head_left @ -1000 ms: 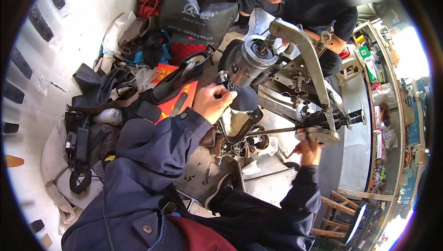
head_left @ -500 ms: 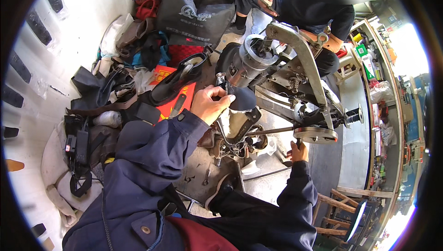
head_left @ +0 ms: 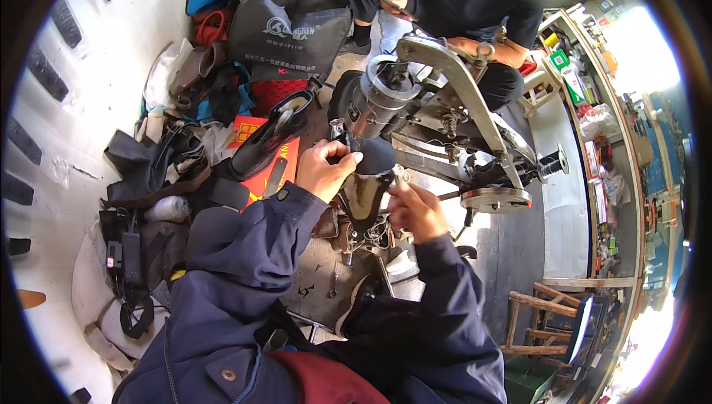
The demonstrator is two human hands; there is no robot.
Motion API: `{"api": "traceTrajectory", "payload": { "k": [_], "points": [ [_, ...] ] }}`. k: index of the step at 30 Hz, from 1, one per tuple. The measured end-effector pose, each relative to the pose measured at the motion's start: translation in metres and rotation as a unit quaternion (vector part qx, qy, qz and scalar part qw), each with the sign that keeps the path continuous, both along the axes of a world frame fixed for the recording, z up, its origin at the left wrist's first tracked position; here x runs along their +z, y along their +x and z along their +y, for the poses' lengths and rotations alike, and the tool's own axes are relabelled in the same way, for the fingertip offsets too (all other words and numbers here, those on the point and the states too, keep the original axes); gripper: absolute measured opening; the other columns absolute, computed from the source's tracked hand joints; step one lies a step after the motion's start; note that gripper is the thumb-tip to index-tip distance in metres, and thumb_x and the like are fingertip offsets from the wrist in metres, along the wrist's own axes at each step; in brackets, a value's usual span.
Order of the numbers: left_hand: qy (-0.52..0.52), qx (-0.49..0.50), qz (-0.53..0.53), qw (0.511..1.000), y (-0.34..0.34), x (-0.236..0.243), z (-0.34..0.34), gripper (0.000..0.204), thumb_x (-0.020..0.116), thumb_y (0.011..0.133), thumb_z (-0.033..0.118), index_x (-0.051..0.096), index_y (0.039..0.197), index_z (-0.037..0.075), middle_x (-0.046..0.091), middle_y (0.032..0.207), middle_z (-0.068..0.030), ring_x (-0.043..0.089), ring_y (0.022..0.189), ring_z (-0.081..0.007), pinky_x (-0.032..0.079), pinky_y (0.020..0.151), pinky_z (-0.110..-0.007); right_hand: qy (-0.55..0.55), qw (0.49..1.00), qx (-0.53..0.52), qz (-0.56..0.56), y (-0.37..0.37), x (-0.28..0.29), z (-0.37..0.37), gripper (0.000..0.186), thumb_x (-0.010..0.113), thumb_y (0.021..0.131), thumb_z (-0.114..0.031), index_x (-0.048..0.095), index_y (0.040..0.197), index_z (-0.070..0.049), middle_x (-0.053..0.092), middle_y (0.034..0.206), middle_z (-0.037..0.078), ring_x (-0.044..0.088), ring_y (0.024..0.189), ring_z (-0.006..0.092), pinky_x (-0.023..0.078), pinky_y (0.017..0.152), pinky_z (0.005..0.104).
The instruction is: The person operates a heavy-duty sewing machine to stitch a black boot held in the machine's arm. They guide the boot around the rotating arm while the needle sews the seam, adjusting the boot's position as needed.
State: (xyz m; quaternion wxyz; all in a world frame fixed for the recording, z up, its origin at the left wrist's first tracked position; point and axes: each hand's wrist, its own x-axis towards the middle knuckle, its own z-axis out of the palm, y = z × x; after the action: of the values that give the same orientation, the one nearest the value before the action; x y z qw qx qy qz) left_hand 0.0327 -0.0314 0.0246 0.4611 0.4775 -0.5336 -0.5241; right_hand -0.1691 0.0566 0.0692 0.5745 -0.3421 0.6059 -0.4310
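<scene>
A black shoe with pale fleecy lining (head_left: 365, 195) sits under the head of a hand-cranked sewing machine (head_left: 452, 118), its dark toe end (head_left: 376, 156) up against the machine. My left hand (head_left: 326, 172) is closed, thumb and fingers pinching the shoe's left side close to the machine's small metal foot (head_left: 337, 128). On the shoe's right edge, my right hand (head_left: 420, 211) is closed with its fingertips gripping the rim; exactly what they pinch is partly hidden. The machine's round wheel (head_left: 497, 198) and its crank handle (head_left: 469, 216) stand free to the right of that hand.
Another black shoe (head_left: 273, 137) lies on red printed packaging (head_left: 276, 174) to the left, among leather scraps and cloth. A dark bag (head_left: 289, 29) stands behind. Across from me a person (head_left: 475, 11) sits holding a phone. A wooden stool (head_left: 545, 319) and shelves (head_left: 593, 122) are at right.
My right hand has let go of the crank handle and moved left to the shoe's right edge. My left hand keeps its pinch. The whole view has shifted slightly.
</scene>
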Motion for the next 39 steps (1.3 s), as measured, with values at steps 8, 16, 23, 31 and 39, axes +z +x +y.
{"api": "traceTrajectory", "payload": {
  "k": [8,16,23,31,39],
  "points": [
    [-0.049,-0.003,-0.045,0.998,0.006,0.007,0.003,0.025,0.075,0.079,0.024,0.068,0.082,0.0,0.059,0.079,-0.0126,0.059,0.076,-0.0237,0.045,0.07,-0.034,-0.034,0.924,0.058,0.377,0.025,0.044,-0.028,0.058,0.068,0.086,-0.051,0.066,0.063,0.003,0.06,0.051,0.008,0.057,0.045,0.0112,0.043,0.043,0.0267],
    [-0.065,0.002,-0.07,0.995,0.006,0.009,0.001,0.026,0.074,0.078,0.024,0.068,0.084,-0.001,0.059,0.084,-0.0137,0.059,0.077,-0.0259,0.046,0.071,-0.037,0.061,0.989,0.104,-0.083,0.048,0.011,-0.025,0.059,0.059,0.092,-0.054,0.058,0.112,0.001,0.066,0.094,0.016,0.067,0.072,0.0229,0.055,0.059,0.0341],
    [-0.04,-0.005,-0.046,0.998,0.003,0.003,0.003,0.021,0.073,0.083,0.019,0.067,0.084,-0.001,0.06,0.082,-0.0089,0.058,0.073,-0.0167,0.046,0.065,-0.031,0.056,0.984,-0.04,-0.167,0.047,-0.023,-0.048,0.05,0.065,0.09,-0.051,0.064,0.093,-0.002,0.061,0.072,0.007,0.058,0.056,0.0152,0.052,0.051,0.0326],
    [-0.03,-0.028,-0.079,0.996,0.004,-0.005,0.003,0.015,0.064,0.092,0.015,0.066,0.096,0.001,0.066,0.082,-0.0025,0.058,0.071,-0.007,0.048,0.064,-0.024,-0.048,0.993,-0.045,-0.096,0.059,-0.035,-0.048,0.032,0.066,0.094,-0.033,0.063,0.083,-0.003,0.058,0.065,0.003,0.053,0.049,0.0129,0.047,0.046,0.0303],
    [-0.292,0.083,-0.178,0.936,0.014,0.023,0.044,0.028,0.069,0.072,-0.001,0.064,0.099,0.006,0.06,0.087,-0.0088,0.06,0.086,-0.0262,0.05,0.074,-0.035,-0.094,0.989,-0.04,-0.108,0.061,-0.035,-0.047,0.027,0.067,0.093,-0.029,0.064,0.081,-0.005,0.059,0.064,0.004,0.053,0.049,0.0131,0.046,0.046,0.0288]
  ]
}}
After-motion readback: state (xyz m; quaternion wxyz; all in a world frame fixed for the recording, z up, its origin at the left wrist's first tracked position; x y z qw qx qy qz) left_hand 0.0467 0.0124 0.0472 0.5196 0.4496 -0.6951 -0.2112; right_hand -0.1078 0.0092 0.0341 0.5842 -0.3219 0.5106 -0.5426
